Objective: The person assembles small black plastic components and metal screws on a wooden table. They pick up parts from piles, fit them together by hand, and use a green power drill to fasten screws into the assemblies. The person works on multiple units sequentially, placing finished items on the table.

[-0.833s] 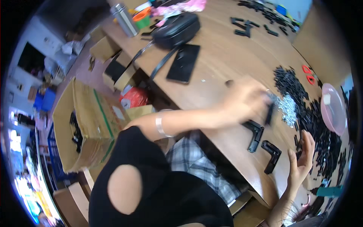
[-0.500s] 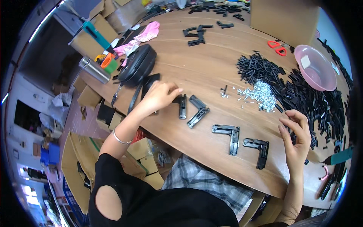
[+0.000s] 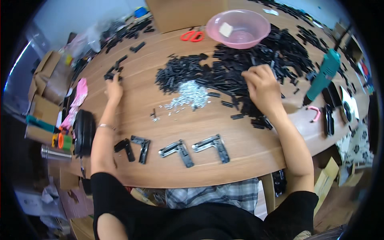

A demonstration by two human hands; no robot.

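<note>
Overall, the head view shows the left hand point(image 3: 115, 90) stretched to the far left of the table point(image 3: 240, 170), its fingertips at a small cluster of black jointed pieces point(image 3: 117, 65); the cluster's long axis slants away from the fingers, up and to the right, and whether the fingers are clamped on it cannot be told. One more black angled piece point(image 3: 137, 47) lies beyond, well apart from the fingers, slanting the same way. Near the front edge, just right of the left forearm, four L-shaped black parts point(image 3: 212, 147) stand in a row: on the right two, one leg points left, dipping to a pale tip, and the other points toward the person, leaning slightly right; the left two each also have a leg running toward the person. The right hand point(image 3: 264, 90) is over the big heap of black parts point(image 3: 236, 78), fingers curled close together and pointing left; whether they hold anything is unclear. Left of that heap are one pile of short black pieces point(image 3: 178, 70) and one pile of small silvery fasteners point(image 3: 188, 96). Beyond sit one pink bowl point(image 3: 250, 36) and one pair of red-handled scissors point(image 3: 193, 36); one teal power screwdriver point(image 3: 324, 76) tilts at right.
</note>
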